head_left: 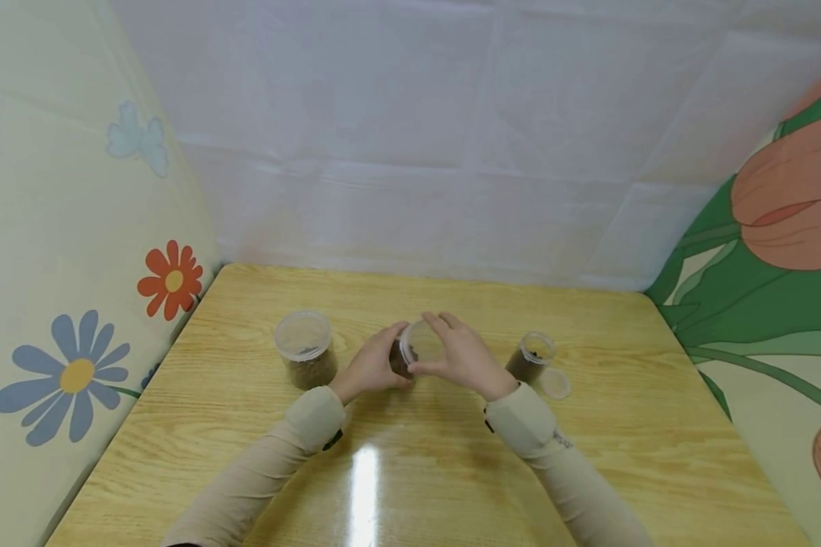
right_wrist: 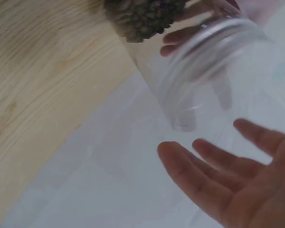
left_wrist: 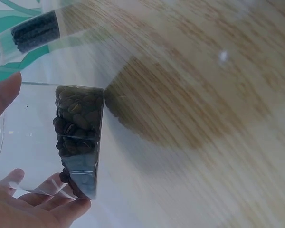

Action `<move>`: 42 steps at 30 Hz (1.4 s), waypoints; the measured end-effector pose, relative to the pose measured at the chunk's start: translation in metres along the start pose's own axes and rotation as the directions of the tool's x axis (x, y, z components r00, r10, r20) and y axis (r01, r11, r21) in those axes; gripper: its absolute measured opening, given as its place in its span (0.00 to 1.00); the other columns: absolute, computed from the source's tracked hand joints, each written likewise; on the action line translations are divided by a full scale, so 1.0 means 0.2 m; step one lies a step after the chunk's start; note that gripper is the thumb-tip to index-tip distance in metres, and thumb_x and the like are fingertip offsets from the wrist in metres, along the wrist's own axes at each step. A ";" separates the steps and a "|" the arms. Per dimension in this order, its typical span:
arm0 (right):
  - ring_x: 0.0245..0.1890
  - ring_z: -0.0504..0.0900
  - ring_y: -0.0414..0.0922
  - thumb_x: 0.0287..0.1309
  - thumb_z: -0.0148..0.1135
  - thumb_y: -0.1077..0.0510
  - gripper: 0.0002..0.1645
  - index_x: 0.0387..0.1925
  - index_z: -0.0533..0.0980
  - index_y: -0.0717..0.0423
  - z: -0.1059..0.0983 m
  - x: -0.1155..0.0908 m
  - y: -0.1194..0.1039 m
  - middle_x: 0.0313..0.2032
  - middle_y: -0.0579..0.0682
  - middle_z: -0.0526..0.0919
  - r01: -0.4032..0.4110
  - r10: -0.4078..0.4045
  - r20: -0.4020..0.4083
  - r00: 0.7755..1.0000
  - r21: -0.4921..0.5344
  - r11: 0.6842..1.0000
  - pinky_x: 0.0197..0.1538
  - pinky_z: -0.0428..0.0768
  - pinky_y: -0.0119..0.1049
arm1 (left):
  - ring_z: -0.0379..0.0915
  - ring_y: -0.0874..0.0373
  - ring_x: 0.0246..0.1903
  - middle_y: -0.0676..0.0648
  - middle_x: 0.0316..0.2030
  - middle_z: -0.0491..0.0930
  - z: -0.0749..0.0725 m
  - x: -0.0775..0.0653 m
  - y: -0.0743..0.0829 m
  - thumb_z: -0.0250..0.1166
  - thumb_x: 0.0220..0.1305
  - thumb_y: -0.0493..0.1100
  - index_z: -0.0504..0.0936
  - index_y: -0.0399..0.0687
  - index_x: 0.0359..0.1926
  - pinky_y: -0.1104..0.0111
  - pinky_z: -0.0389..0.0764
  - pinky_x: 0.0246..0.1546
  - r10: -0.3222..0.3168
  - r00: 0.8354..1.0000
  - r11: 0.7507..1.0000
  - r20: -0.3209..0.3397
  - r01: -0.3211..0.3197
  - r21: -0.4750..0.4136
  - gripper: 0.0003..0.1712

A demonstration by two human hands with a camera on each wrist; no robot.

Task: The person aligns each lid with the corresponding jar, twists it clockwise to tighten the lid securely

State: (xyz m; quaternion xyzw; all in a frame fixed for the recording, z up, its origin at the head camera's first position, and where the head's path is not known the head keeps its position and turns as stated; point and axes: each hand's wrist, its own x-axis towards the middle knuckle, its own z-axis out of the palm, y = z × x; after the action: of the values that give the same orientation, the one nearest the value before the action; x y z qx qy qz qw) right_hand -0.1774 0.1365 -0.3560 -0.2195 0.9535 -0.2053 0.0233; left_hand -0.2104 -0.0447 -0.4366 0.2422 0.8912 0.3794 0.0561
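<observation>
So I had my left hand (head_left: 372, 363) wrapped round a clear jar (head_left: 400, 357) of dark beans (left_wrist: 75, 118), while my right hand (head_left: 467, 358) was spread loosely at its mouth, not clenched. Jar was between the 2, tipped, long axis slanting so the mouth faced my right; left was nearer the base. Shiny wood desk (head_left: 438, 479), with a wide tub (head_left: 309, 361) off left, a small bottle (head_left: 528, 365) and round lid (head_left: 556, 384) off right. White sheet (head_left: 383, 114) behind.
</observation>
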 end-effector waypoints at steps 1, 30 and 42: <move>0.57 0.65 0.63 0.44 0.68 0.40 0.53 0.66 0.57 0.57 -0.01 0.00 0.00 0.61 0.67 0.61 0.026 -0.026 0.007 1.000 0.004 1.000 0.53 0.68 0.56 | 0.64 0.47 0.54 0.44 0.57 0.68 0.00 0.00 0.00 0.78 0.35 0.42 0.57 0.48 0.66 0.50 0.65 0.53 -0.002 1.000 1.000 -0.001 0.002 0.000 0.56; 0.48 0.72 0.58 0.48 0.63 0.38 0.46 0.62 0.63 0.60 0.00 0.00 0.01 0.50 0.64 0.71 -0.040 0.040 0.001 0.999 -0.021 0.999 0.48 0.72 0.51 | 0.63 0.46 0.54 0.43 0.57 0.67 0.00 -0.01 0.01 0.78 0.36 0.45 0.56 0.51 0.67 0.49 0.67 0.51 -0.038 0.999 0.999 -0.004 0.038 0.021 0.56; 0.63 0.56 0.59 0.39 0.74 0.56 0.52 0.66 0.58 0.59 -0.04 0.02 0.07 0.65 0.61 0.57 0.206 -0.205 0.084 0.975 -0.001 0.979 0.59 0.62 0.53 | 0.63 0.45 0.55 0.42 0.58 0.66 0.00 0.00 0.01 0.78 0.36 0.45 0.55 0.48 0.67 0.49 0.66 0.52 -0.026 1.000 0.999 0.005 0.026 0.022 0.57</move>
State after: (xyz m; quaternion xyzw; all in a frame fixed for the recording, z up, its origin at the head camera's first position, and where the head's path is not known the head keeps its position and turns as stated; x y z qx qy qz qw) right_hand -0.1872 0.1496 -0.3548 -0.3253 0.9249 -0.1928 0.0407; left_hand -0.2094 -0.0444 -0.4345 0.2320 0.8984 0.3680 0.0607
